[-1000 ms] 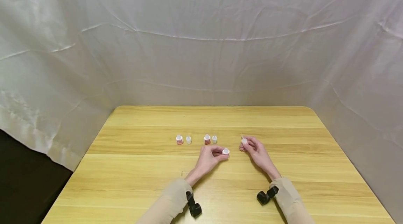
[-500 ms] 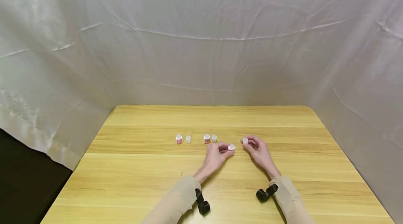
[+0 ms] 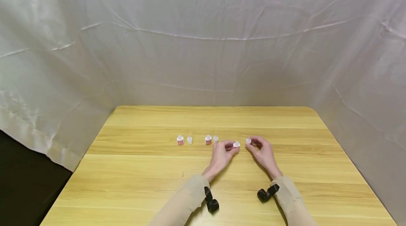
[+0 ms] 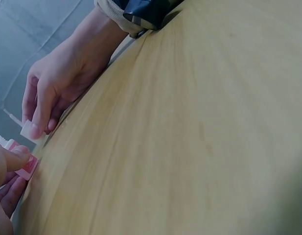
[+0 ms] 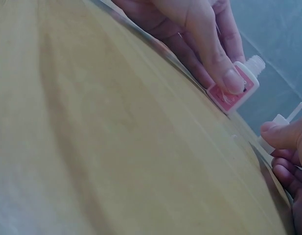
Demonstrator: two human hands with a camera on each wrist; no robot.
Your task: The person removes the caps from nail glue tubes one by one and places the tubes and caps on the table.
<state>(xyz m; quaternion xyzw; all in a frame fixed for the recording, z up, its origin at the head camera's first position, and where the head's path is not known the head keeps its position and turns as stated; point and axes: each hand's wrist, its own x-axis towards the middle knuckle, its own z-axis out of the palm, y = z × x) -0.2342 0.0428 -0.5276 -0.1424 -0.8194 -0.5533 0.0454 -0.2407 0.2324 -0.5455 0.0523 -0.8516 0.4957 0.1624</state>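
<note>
My left hand [image 3: 222, 155] pinches a small white bottle with a pink-red label [image 5: 234, 93] between thumb and fingers. The bottle has no cap, and its threaded translucent neck shows in the right wrist view. Close by on the right, my right hand [image 3: 264, 153] pinches a white brush cap [image 3: 248, 141], its thin stem pointing up. Bottle and cap are a short gap apart, low over the table. In the left wrist view, the cap [image 4: 29, 130] appears just beyond the bottle [image 4: 27, 166].
Left of the hands, two more uncapped bottles, one farther left [image 3: 180, 140] and one nearer [image 3: 208, 140], stand on the wooden table [image 3: 142, 183]. Beside each stands a white brush cap, one left [image 3: 189, 140] and one right [image 3: 216, 139]. A pale curtain [image 3: 203, 63] surrounds the table.
My left hand has moved right and slightly away from me with the bottle, nearing the right hand. The right hand has barely shifted, though the cap's stem has turned from leaning left to more upright.
</note>
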